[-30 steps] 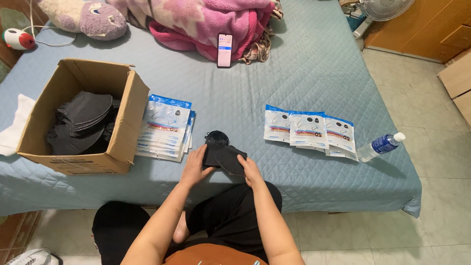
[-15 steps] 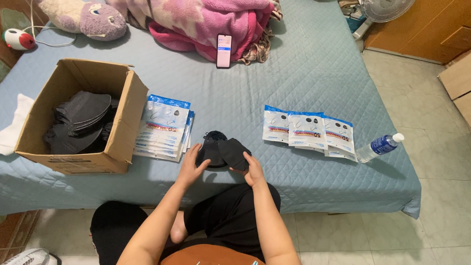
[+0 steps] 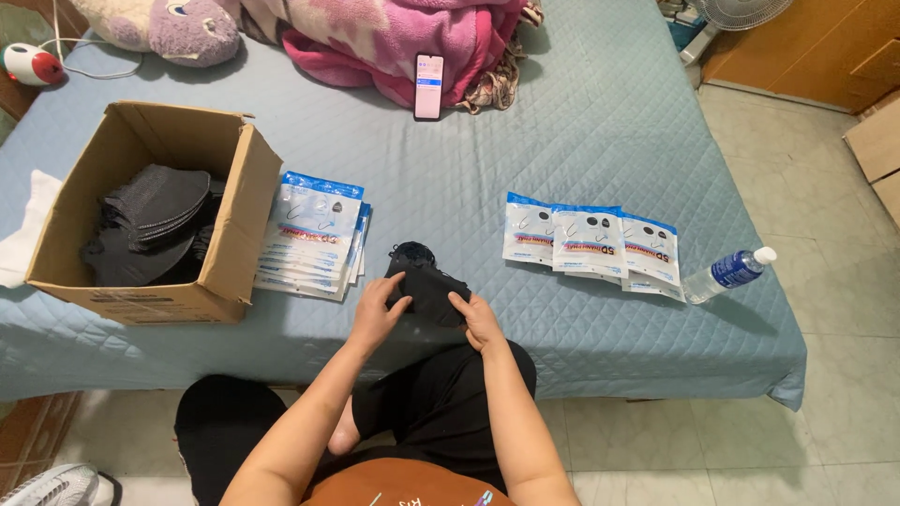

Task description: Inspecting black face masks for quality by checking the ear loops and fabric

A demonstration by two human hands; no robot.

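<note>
Both of our hands met over a small black fabric face mask (image 3: 429,289) near the front edge of the quilted blue-grey bedspread (image 3: 562,122). Our left hand (image 3: 378,307) pinched its left side with curled fingers, and our right hand (image 3: 478,320) gripped its lower right corner. A second dark piece showed just behind the mask; it may have been another mask, but our fingers and the poor contrast kept us from telling.

To the left lay a stack of white-and-blue flat plastic packets (image 3: 314,234), touching an open brown cardboard box (image 3: 216,239) filled with more black masks (image 3: 150,220), its far inside wall hidden from us. To the right three overlapping white-and-blue packets (image 3: 591,241) lay in a row, and beyond them a clear plastic water bottle with a blue label (image 3: 727,274) lay on its side. A smartphone with a lit screen (image 3: 429,86) rested against a pink blanket (image 3: 403,37), which was cut off at the top.
</note>
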